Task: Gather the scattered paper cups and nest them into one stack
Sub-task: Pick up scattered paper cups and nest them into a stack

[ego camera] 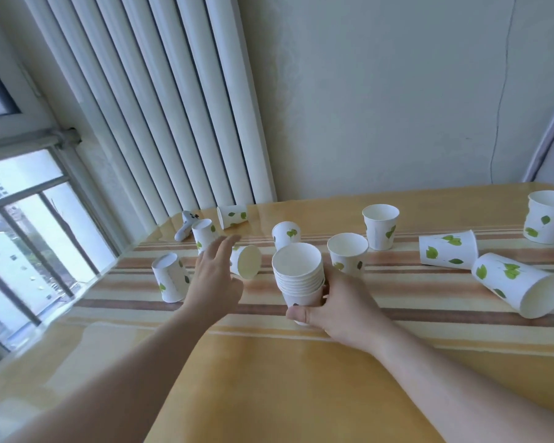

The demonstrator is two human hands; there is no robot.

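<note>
The right hand [339,306] grips the stack [299,276] low down, thumb across its base, mouth up. The left hand [216,276] reaches with fingers straight and loose, holding nothing; just past its fingertips lies a tipped cup [246,261], mouth toward the stack. I'd pinch that cup by its rim, turn it upright and drop it straight in — no squeezing, since paper dents. Upside-down cups [170,278] stand left of the fingers, near the table edge [122,254] by the window; to the right, the table [301,378] offers more room.
</note>
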